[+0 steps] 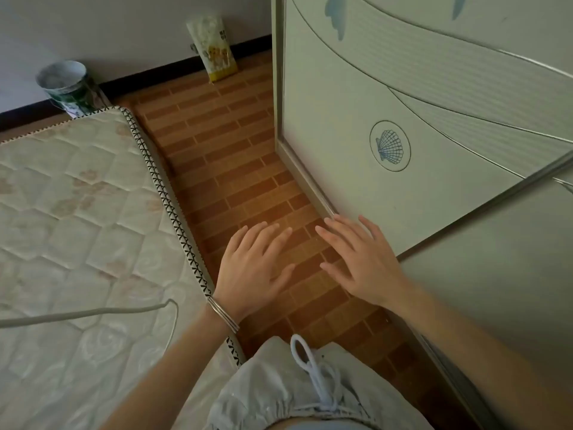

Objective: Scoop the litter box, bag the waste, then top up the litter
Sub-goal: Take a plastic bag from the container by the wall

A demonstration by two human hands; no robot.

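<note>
Nothing of the task looked begun: the left hand and right hand were both spread flat and empty above the floor, between the mattress and the wardrobe. No litter box or scoop was in view. A printed pouch, possibly the litter, leaned on the far wall, well apart from both hands, so scooping, bagging and topping up all seemed left.

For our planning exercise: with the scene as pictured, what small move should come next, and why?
Probably step toward the bag leaning on the far wall. The left hand and right hand are open and empty, nothing else for the task is plainly in view, and the bag looks beyond reach.
</note>
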